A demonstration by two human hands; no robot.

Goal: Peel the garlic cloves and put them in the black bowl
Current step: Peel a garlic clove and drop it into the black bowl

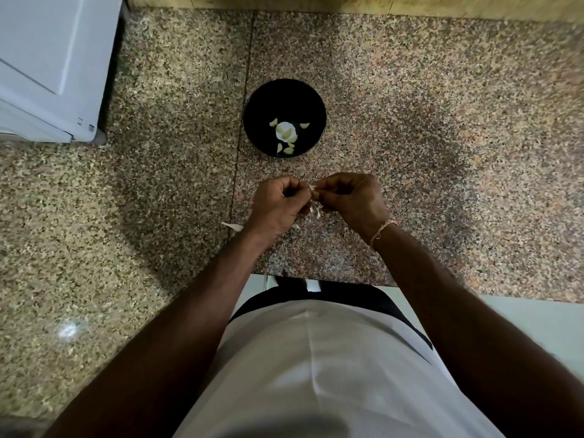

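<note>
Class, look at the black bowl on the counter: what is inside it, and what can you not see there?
Inside the black bowl lie several peeled garlic cloves, pale yellow, around a bright white patch at the bottom. What that patch is cannot be told, nor whether cloves hide behind the near wall.

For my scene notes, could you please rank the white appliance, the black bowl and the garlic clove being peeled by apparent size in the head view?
1. White appliance, cropped by the frame
2. Black bowl
3. Garlic clove, mostly hidden by fingers
</note>
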